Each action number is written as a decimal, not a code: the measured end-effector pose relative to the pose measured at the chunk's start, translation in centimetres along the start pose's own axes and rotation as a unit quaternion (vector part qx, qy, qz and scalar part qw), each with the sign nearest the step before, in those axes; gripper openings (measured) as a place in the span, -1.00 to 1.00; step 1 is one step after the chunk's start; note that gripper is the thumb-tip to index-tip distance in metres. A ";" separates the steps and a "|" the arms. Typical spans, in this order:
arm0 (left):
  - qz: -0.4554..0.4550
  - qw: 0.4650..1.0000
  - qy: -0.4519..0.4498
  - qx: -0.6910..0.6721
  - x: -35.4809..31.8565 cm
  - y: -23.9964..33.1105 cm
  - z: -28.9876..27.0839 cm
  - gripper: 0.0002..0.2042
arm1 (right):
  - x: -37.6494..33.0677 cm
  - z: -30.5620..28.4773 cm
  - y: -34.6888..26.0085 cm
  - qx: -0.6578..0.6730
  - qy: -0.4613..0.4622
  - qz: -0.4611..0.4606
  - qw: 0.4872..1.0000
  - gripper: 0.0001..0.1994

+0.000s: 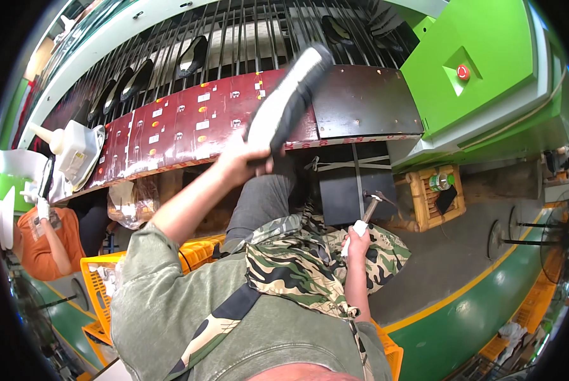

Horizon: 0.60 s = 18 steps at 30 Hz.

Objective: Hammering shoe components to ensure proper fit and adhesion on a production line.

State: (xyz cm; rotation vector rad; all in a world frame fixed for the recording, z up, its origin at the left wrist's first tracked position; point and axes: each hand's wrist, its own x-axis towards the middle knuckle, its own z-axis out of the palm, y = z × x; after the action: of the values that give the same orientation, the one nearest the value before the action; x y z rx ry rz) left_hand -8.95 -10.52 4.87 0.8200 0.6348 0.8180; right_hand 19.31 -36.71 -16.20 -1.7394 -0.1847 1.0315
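Observation:
My left hand (pixel 245 154) is closed around one end of a black shoe (pixel 283 105) with a pale underside. The shoe is tilted up over the dark red work ledge (pixel 189 124), its far end smeared by motion. Low on the right, my right hand (pixel 358 244) grips a hammer (pixel 372 207) by its white-wrapped handle. The hammer's dark head points away from me, over a dark box-like surface (pixel 338 190). A camouflage apron (pixel 291 267) lies across my lap.
Beyond the ledge, a roller conveyor (pixel 252 38) carries several black shoes (pixel 193 56). A green machine housing (pixel 472 57) with a red button stands right. A bamboo stool (pixel 424 213) holds a bottle (pixel 441 182). A white jug (pixel 78 149), a co-worker in orange (pixel 52 244) and yellow crates (pixel 97 286) are left.

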 end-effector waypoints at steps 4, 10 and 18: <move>0.038 0.982 0.139 0.120 9.7 4.7 -3.9 -0.79 | 0.3 0.0 0.6 -0.032 -0.004 0.003 0.999 -0.80; -0.058 0.977 0.191 0.075 25.0 7.0 -14.3 -0.76 | 0.7 0.2 1.3 -0.056 -0.007 -0.023 0.998 -0.79; 0.004 0.656 0.401 0.640 31.8 8.1 -8.6 -0.42 | 0.8 0.3 1.4 -0.053 0.002 -0.007 0.999 -0.77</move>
State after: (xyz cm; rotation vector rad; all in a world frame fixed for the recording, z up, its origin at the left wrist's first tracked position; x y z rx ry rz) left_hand -1.42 22.37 1.31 1.7306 2.1531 0.6209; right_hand 19.12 -36.70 -17.86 -1.8323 -0.2522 1.0249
